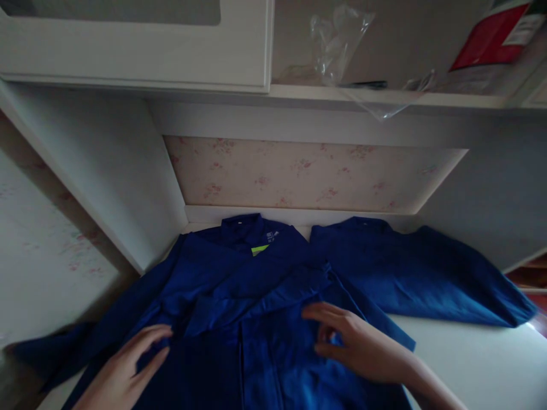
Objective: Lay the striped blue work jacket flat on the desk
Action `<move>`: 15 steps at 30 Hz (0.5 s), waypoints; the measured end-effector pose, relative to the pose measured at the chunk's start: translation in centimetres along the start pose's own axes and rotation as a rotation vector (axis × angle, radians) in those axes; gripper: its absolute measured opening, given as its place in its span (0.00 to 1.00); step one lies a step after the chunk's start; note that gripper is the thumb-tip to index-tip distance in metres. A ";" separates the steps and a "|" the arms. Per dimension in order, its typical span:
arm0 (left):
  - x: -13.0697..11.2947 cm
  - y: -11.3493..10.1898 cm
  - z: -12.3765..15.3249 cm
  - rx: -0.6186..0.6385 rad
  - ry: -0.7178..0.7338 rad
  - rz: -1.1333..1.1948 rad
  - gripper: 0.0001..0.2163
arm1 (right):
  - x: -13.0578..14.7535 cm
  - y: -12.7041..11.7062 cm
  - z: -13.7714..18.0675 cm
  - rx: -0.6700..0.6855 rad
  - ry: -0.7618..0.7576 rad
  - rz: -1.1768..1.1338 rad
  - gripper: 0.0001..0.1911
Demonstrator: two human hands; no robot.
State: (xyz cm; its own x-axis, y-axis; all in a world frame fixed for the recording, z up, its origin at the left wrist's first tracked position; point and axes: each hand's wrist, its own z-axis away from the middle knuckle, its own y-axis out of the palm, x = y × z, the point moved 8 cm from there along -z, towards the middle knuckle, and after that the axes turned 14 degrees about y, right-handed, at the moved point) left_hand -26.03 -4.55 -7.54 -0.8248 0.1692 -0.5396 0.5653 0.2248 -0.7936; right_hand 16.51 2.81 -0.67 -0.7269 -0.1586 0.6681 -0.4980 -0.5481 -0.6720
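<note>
While spread flat on the desk (470, 364), soft, limp blue jacket (239, 296) under both open hands, left hand (123, 370) and right hand (354, 341) apart, pressing, gripping nothing; likely light, floppy, best pinched at hems or collar (241, 223).

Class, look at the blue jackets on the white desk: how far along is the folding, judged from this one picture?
Done: nothing looks finished; the second blue jacket lies spread at the right, one sleeve stretched out. In hand: the near blue jacket has one front panel turned across its chest, the left hand pressing its left side, the right hand flat on its right side. Left: its sleeves still lie out, and its body is unfolded.
</note>
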 end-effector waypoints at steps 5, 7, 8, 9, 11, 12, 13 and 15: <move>-7.7 6.7 -3.8 0.115 0.247 -0.115 0.19 | 0.7 2.8 -8.5 -0.292 0.102 0.361 0.29; -9.6 8.0 -4.1 0.076 0.311 -0.122 0.19 | 0.3 3.3 -9.6 -0.303 0.109 0.351 0.18; -10.0 8.3 -4.1 0.039 0.338 -0.126 0.19 | 0.1 3.0 -9.5 -0.314 0.101 0.326 0.14; -10.1 8.4 -3.9 -0.002 0.358 -0.131 0.19 | -0.3 2.5 -9.1 -0.335 0.089 0.288 0.12; -9.2 8.3 -3.7 -0.069 0.382 -0.136 0.20 | -1.3 0.6 -7.6 -0.410 0.051 0.140 0.10; -8.5 8.3 -3.7 -0.091 0.389 -0.135 0.22 | -2.3 -0.5 -6.6 -0.461 0.043 0.029 0.09; -7.8 8.3 -3.7 -0.101 0.392 -0.136 0.24 | -3.5 -1.5 -5.5 -0.511 0.050 -0.097 0.09; -6.7 8.5 -4.1 -0.096 0.388 -0.144 0.28 | -6.3 -2.7 -3.5 -0.573 0.082 -0.319 0.09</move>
State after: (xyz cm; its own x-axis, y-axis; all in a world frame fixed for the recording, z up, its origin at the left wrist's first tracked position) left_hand -15.67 0.19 -9.55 -0.8399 0.4737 -0.2651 0.4586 0.3580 -0.8134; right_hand 20.76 8.13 -4.16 -0.5246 0.0151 0.8512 -0.8511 -0.0304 -0.5240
